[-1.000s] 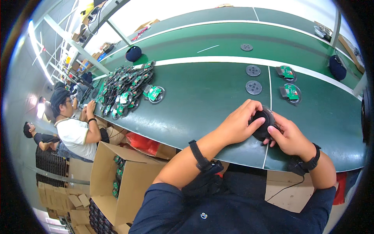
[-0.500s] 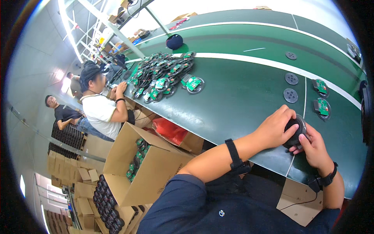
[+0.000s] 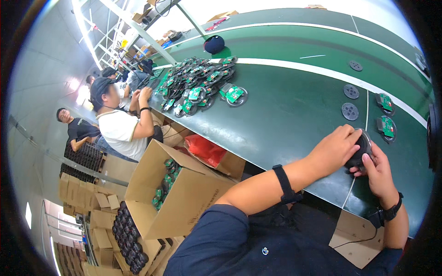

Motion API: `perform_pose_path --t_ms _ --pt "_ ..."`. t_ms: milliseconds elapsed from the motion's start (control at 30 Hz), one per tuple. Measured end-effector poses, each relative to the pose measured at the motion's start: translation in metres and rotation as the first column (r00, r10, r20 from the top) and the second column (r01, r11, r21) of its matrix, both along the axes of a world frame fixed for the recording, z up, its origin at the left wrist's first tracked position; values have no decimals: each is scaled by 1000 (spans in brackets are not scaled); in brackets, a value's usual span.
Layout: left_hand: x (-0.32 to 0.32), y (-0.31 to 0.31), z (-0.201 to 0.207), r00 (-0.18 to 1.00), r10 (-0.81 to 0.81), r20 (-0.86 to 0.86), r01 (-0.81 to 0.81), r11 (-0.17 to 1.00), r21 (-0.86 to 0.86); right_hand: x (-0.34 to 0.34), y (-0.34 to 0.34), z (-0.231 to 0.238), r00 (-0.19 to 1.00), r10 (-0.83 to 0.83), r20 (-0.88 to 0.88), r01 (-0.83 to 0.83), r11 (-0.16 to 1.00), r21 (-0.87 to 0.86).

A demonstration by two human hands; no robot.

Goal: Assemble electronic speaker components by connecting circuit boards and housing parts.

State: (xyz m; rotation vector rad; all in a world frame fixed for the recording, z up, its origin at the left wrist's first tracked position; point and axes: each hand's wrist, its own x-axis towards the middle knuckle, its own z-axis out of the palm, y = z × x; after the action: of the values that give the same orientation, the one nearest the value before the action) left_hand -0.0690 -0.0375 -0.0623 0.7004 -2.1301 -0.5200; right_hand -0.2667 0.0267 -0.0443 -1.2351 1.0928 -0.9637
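Observation:
Near the front edge of the green bench, both of my hands are on one round black plastic housing (image 3: 362,148). My right hand (image 3: 380,171) grips its right and lower side, thumb against the face. From the left, my left hand (image 3: 335,146) curls its fingers over the upper and left part of the housing. What lies under those fingers is hidden. Just beyond my hands are two black discs with holes (image 3: 351,91) (image 3: 350,111). To their right lie two round black parts with green circuit boards (image 3: 385,104) (image 3: 386,128).
A heap of board-fitted round parts (image 3: 195,83) covers the bench's far left, with a single one (image 3: 234,94) beside it. An open cardboard box (image 3: 193,202) with more boards stands left of my arm. A co-worker in white (image 3: 122,131) works farther along.
The view has shifted slightly, so the bench things appear a little to the right. My left fingers have moved across the housing's face, and the thumb no longer lies over its middle.

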Motion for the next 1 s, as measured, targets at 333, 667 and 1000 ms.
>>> perform_pose_path --t_ms 333,667,1000 --pt "7 -6 -9 985 -111 -135 119 992 47 2 13 -10 998 2 -70 -4 1000 -31" --pt "15 -24 -10 985 -113 126 118 993 -28 4 -3 18 997 76 -25 -74 994 84" --pt "10 -6 6 997 48 62 -42 995 -93 -3 -1 12 996 -7 -94 6 1000 -4"
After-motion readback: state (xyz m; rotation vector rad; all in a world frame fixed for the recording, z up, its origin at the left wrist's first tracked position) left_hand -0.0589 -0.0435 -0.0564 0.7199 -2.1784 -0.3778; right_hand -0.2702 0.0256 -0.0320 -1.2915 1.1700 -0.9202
